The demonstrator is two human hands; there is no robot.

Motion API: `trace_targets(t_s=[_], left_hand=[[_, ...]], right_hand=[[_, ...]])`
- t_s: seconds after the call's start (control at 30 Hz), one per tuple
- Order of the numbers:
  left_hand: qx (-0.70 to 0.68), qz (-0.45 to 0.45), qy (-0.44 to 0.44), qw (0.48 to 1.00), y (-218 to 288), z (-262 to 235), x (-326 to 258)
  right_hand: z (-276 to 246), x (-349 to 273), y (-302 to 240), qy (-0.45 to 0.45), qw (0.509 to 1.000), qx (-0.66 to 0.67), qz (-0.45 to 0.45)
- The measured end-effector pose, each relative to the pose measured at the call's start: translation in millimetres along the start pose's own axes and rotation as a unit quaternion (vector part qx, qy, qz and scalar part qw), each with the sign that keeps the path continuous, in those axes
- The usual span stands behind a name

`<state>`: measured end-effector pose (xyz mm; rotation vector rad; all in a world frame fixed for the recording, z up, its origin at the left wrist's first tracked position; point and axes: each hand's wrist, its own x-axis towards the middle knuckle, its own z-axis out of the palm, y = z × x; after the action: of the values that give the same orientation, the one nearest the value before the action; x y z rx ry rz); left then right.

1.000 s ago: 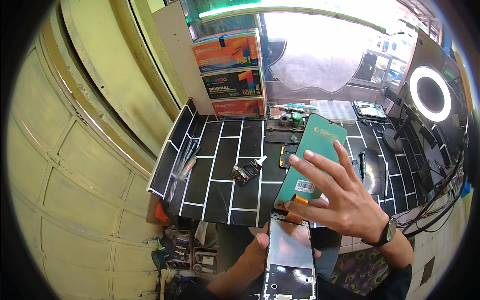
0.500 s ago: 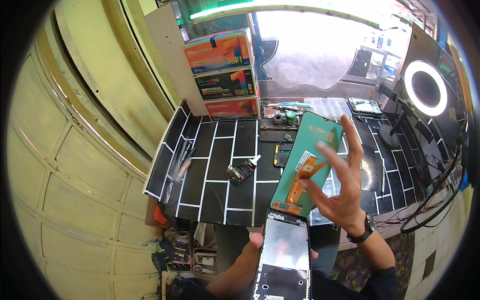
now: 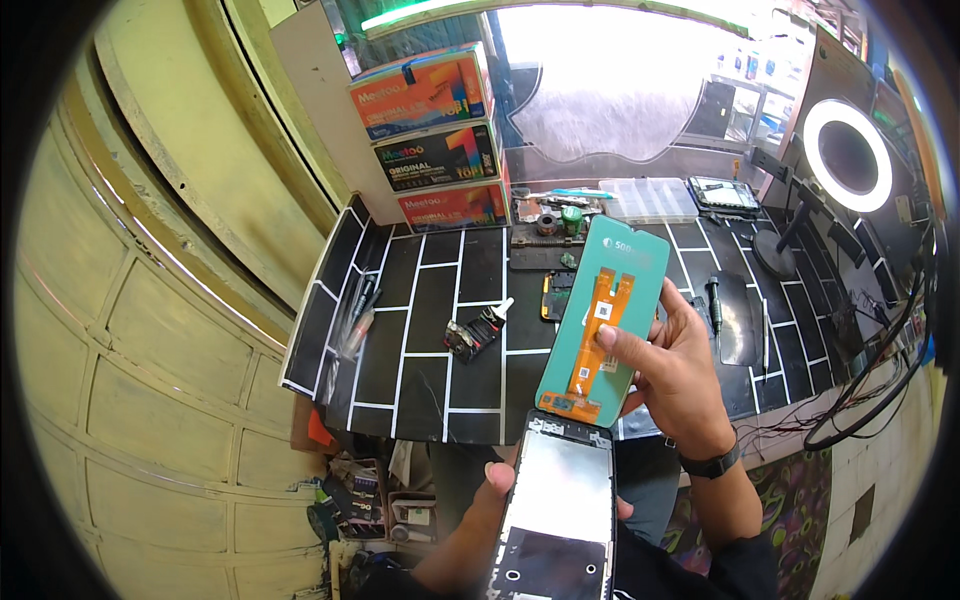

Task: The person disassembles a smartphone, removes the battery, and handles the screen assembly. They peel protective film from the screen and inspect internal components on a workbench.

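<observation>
My right hand (image 3: 683,372) grips a green-backed phone screen (image 3: 570,330) by its right edge, the thumb pressed on its orange flex cable (image 3: 606,340). The cable lies along the screen's back and runs from its lower end. Below it, my left hand (image 3: 497,490) is wrapped round a dark phone frame (image 3: 560,480) with a shiny silver upper panel and a black lower part; its thumb shows at the left edge and a fingertip at the right. The screen's lower end meets or overlaps the frame's top; I cannot tell whether they are attached.
A small black tube with a white nozzle (image 3: 476,330) lies on the black tiled worktop (image 3: 425,385). Stacked boxes (image 3: 430,155) stand at the back left, a ring light (image 3: 847,156) at the right. Pens or tools (image 3: 360,318) lie left; a screwdriver (image 3: 714,305) lies right.
My right fingers, spread apart before, have closed on the screen's edge, thumb down on the cable. The flex cable now lies straight and flat along the screen's back. The whole view has shifted slightly.
</observation>
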<state>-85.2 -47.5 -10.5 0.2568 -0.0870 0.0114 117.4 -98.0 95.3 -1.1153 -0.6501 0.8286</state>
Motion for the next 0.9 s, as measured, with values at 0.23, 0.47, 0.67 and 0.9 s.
trace_targets(t_s=[0.23,0.47,0.67,0.9], left_hand=[[-0.022,0.030,-0.030,0.999,4.1,17.3,14.9],[-0.142,0.073,-0.111,0.981,-1.6,32.2,22.0],[-0.065,0.079,-0.088,0.991,5.3,43.0,20.4],[-0.108,0.072,-0.128,0.983,0.9,35.7,22.5]], right_hand=[[-2.6,6.9,3.3,-0.014,0.998,0.061,0.022],[-6.5,10.2,10.1,-0.012,0.987,0.133,0.090],[-6.5,10.2,8.0,-0.018,0.975,0.163,0.148],[-13.1,8.9,13.3,-0.043,0.957,0.195,0.213]])
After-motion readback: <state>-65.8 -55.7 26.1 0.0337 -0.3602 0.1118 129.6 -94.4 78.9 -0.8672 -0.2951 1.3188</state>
